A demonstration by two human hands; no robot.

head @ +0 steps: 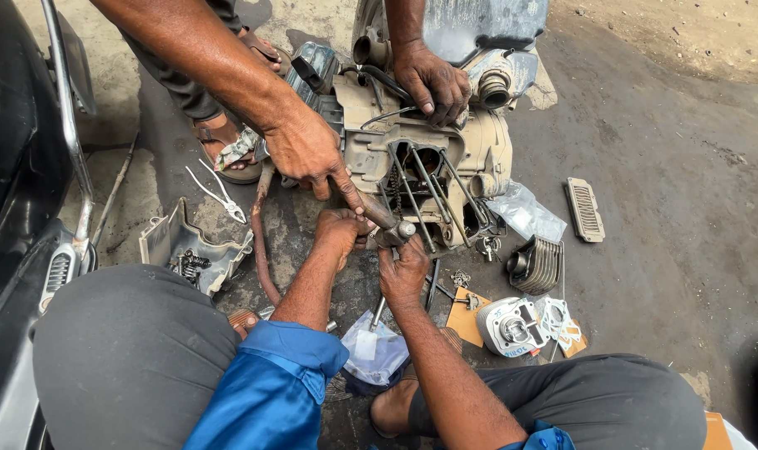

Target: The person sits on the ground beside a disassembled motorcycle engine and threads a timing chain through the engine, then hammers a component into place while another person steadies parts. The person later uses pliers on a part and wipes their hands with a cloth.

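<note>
Gripping: left hand (342,228) fingers curled shut round metal rod (377,212) | right hand (404,268) closed on socket tool (402,231) at rod's 4 o'clock end | co-worker's hand (308,154) pressing rod from 10 o'clock | engine block (429,158) at 12 o'clock, judged heavy, rigid, greasy; best held by bare studs, casing edges.

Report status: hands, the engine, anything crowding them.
Left hand and right hand both closed on a metal part at the engine case. Co-worker's hand presses alongside. Pliers on the ground.
</note>
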